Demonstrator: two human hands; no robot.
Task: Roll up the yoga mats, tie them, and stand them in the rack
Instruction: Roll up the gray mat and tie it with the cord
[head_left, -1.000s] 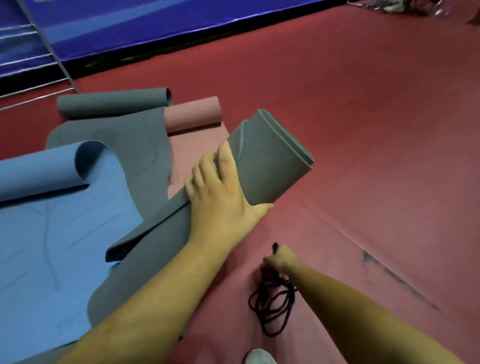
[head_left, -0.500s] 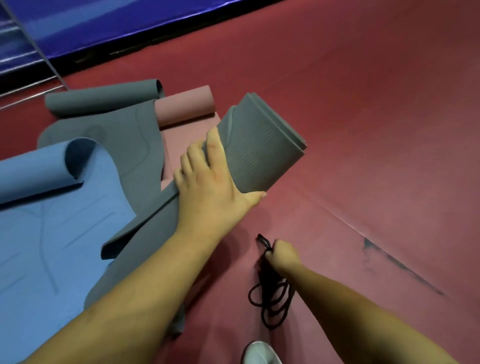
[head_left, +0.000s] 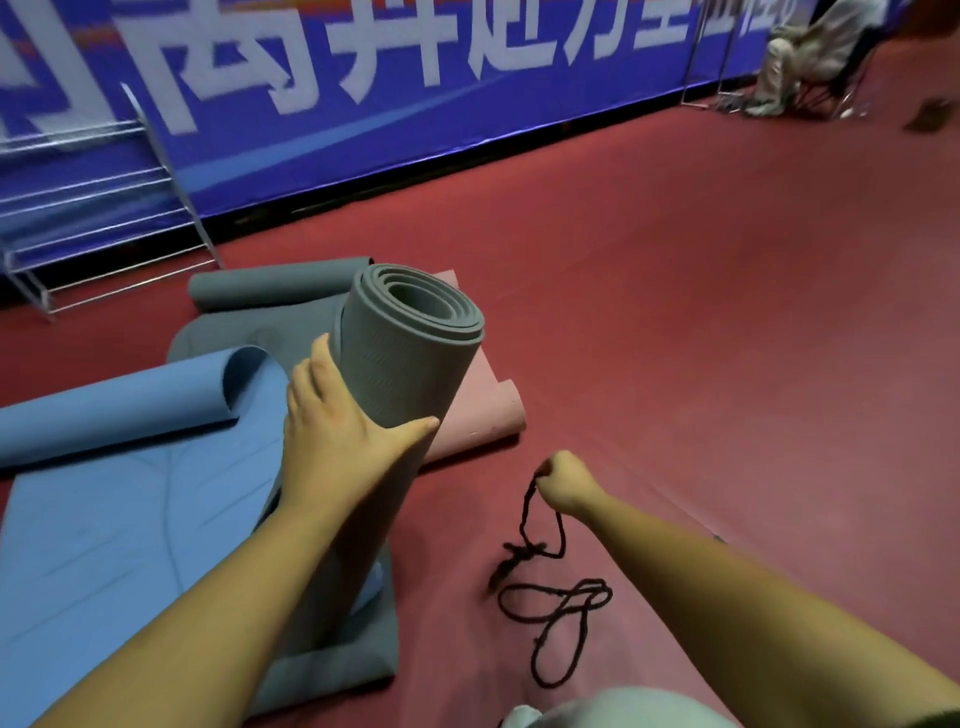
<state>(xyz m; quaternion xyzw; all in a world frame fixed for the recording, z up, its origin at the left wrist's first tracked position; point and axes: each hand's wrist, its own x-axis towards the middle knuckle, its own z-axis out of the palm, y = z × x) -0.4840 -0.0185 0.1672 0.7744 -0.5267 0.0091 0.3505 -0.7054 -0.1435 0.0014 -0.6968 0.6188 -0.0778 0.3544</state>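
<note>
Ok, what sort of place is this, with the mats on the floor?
Probably a sports hall or gym: a red sports floor, a long blue banner along the wall, a wire rack, and a rolled grey mat beside a blue mat.

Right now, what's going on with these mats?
A person is packing up yoga mats. The left hand grips a rolled grey mat, tipped up, not yet tied. The right hand pinches a black cord whose loops trail on the red floor. A blue mat, a pink mat and a second grey mat lie partly unrolled alongside; the wire rack stands behind.
</note>
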